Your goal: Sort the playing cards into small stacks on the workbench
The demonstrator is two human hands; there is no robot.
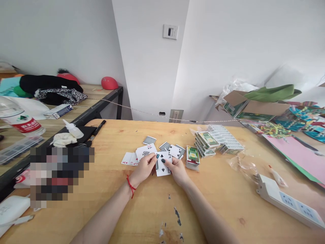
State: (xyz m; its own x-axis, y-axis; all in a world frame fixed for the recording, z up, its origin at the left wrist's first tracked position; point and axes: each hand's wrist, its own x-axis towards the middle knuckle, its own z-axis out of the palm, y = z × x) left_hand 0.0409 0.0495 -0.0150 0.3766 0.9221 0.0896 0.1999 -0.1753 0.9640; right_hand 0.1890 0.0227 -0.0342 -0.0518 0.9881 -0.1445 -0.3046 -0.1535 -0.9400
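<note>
Over the middle of the wooden table, both my hands hold playing cards (164, 166); the front one shows a 2 of spades. My left hand (146, 166), with a red string round the wrist, pinches the left edge of the cards. Gripping their right edge is my right hand (177, 169), its thumb on the face. How many cards are between the fingers I cannot tell. Just behind my left hand lie face-up cards (126, 158), among them a red ace, and a large ace of spades (146, 152). Other cards (177, 151) are spread behind my right hand.
Right of my hands stands a card box (192, 154), with stacked card boxes (207, 142) behind it. A power strip (289, 200) and a small glue bottle (278, 176) lie farther right. At left are a white squeeze bottle (74, 130) and a black marker (100, 127).
</note>
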